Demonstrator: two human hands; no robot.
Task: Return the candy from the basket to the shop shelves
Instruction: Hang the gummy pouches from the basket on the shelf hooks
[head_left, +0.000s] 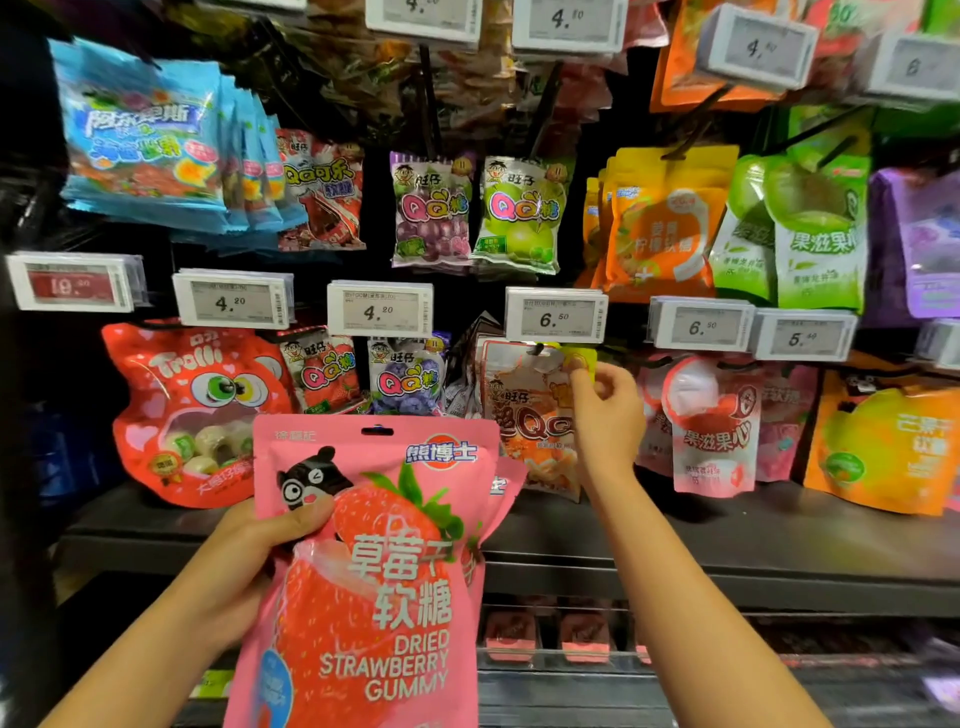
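Observation:
My left hand (260, 540) grips a pink dried strawberry gummy bag (374, 571) by its left edge, thumb on the front; a second pink bag (501, 488) peeks out behind it. My right hand (605, 410) is raised to the hook under the 6.50 price tag (556, 317) and pinches a small yellow packet (579, 358) at its top. Just left of that hand an orange-and-white QQ candy bag (519, 415) hangs on the same hook. The basket is out of view.
Candy bags hang in rows on pegs: a red Trolli bag (182, 410) at left, purple (431, 208) and green QQ bags (519, 213) above, pink (711, 426) and orange bags (878, 441) at right. A dark shelf ledge (675, 545) runs below.

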